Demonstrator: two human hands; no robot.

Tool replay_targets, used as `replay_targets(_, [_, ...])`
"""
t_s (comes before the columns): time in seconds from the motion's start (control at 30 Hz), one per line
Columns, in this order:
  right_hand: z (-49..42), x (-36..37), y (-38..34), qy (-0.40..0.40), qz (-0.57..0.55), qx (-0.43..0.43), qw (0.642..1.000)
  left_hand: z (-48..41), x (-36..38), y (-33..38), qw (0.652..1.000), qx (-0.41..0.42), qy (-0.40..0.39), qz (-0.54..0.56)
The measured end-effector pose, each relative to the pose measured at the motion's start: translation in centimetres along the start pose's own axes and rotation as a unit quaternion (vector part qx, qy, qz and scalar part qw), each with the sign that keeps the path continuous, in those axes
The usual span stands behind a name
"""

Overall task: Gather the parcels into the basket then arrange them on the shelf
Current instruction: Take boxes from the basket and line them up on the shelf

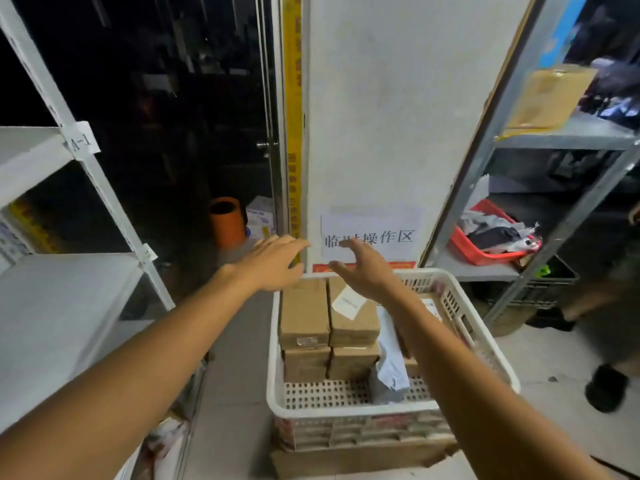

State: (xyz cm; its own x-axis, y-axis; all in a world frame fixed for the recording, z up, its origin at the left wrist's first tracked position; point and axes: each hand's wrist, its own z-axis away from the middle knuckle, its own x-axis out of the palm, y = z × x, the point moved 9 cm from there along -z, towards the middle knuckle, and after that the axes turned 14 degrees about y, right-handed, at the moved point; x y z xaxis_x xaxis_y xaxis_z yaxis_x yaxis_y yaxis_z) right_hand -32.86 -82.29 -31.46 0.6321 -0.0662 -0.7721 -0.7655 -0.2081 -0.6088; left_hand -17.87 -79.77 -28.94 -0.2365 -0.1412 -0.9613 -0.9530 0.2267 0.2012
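Note:
A white perforated basket (346,408) stands on the floor ahead, raised on a flat cardboard box. Inside lie several brown cardboard parcels (304,311), stacked in two layers, and a grey plastic mailer (389,358) leaning beside them. My left hand (273,263) hovers above the basket's far left corner with fingers straight, holding nothing. My right hand (363,268) hovers over the far parcels, fingers spread, holding nothing. The white shelf (52,306) marked A-1 is at the left.
A grey metal shelf (568,136) at the right carries a padded envelope (550,95) and a red basket (485,252) of mailers. An orange bin (227,223) stands behind a glass door. Another person's shoe (604,386) is at the far right. A white wall with a sign faces me.

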Motion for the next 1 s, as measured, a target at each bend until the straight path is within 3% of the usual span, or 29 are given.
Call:
replay_targets(0.2, [4.1,-2.9,8.8,-0.005,-0.017,0.062,0.998,-0.3,5.5,8.2,0.998,0.028,-0.043,0.020])
replay_targets(0.43, [5.6,-2.7,15.3,-0.014,-0.057,0.122,0.991,-1.7,10.0,11.8,0.993,0.058,-0.082,0.056])
replay_targets(0.77, [2.8,1.6,22.0,-0.062,-0.038,0.206,0.976,-6.4,18.8,9.5,0.985,0.018,-0.154,0.079])
replay_targets(1.0, [-0.5,5.2,24.8,-0.111,0.035,0.183,0.976,-8.5,23.2,6.4,0.986,0.000,-0.160,0.047])
